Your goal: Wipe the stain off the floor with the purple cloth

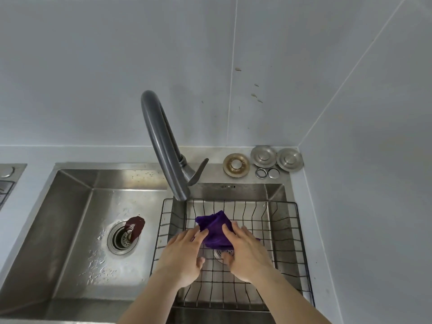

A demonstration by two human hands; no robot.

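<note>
Both hands grip the purple cloth (216, 230) just in front of the faucet (163, 146) spout, above the wire basket (301, 230) that sits in the basin below the spout; the left hand (184, 256) pinches the cloth's near-left edge between thumb and fingers, and the right hand (247, 253) closes over its right side, fingers curled on the fabric; the cloth looks bunched and lifted off the wires, though whether its underside touches them I cannot tell.

The likely trouble: the cloth may be wet, and carried unwrung it would drip and smear the floor rather than clean it; a fold could also snag on the basket's wires as it comes up, tugging the basket loose; a grip on one edge alone might let the rest flop back into the basin.

The floor and its stain are out of view. The surface is a steel double sink (77, 206) set in a pale counter; left of the faucet, the larger basin is beaded with water, and a dark reddish piece (135, 226) lies at its drain (121, 238); right of the faucet's base lie metal drain covers and rings (264, 160); behind the faucet, the grey tiled wall carries a few brownish specks.
</note>
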